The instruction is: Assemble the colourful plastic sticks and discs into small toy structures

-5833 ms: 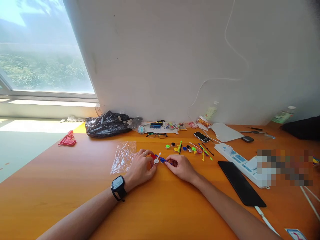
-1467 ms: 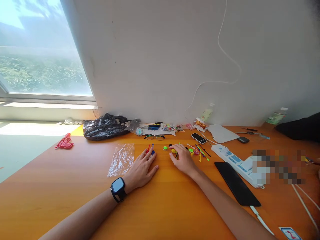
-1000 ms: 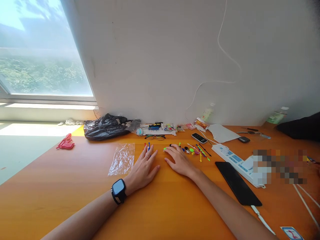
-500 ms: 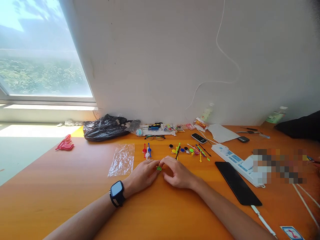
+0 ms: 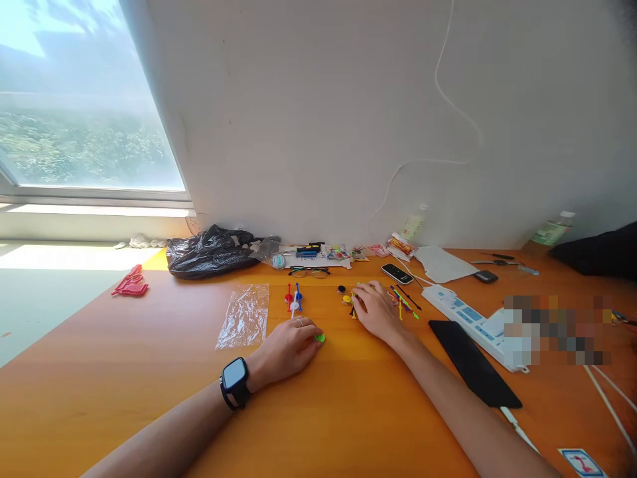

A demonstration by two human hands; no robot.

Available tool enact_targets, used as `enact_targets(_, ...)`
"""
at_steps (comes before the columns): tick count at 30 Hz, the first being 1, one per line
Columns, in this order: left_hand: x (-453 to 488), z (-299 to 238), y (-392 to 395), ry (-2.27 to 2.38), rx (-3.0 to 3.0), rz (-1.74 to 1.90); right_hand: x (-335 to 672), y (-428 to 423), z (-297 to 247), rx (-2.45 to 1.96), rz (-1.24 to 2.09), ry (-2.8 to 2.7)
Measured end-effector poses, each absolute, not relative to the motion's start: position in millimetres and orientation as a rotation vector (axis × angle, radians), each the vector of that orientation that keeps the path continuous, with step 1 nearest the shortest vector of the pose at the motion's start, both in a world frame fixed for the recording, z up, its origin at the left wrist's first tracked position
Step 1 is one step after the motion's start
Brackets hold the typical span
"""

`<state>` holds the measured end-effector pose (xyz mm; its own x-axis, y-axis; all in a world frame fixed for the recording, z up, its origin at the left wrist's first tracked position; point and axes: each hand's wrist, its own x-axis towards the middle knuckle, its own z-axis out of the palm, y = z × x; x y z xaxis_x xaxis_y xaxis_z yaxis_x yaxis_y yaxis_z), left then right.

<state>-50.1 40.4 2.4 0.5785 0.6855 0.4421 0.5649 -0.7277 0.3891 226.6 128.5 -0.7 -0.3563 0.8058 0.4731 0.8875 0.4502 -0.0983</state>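
A small round green plastic piece (image 5: 320, 338) is pinched between the thumb and fingers of my left hand (image 5: 286, 348), just above the table. My left hand wears a ring and a black watch (image 5: 233, 375). Further right, my right hand (image 5: 381, 315) reaches over a group of coloured discs and arrows, its fingers apart and bent downward. It covers several of these pieces; a yellow disc (image 5: 347, 300) and a black disc (image 5: 341, 289) show beside its fingertips. Beyond my left hand stand red (image 5: 288, 297), blue (image 5: 298, 297) and white (image 5: 294, 307) arrow spinners, close together.
A clear plastic bag (image 5: 243, 317) lies left of my left hand. Glasses (image 5: 309, 272) and a black bag (image 5: 212, 252) are near the wall. To the right are a black phone (image 5: 472, 362), a white power strip (image 5: 472, 322) and a remote (image 5: 397, 273). Red plastic pieces (image 5: 131, 282) lie far left.
My right hand has left my left hand and moved right and away, over the coloured pieces. The green piece stays in my left hand, now with its round face showing.
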Motion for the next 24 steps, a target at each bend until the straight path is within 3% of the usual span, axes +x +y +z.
enact_targets(24, -51.0, 2.0, 41.2, 1.078, 2.611, 0.804, 222.7, 130.0, -12.8, -1.278, 0.037, -2.273)
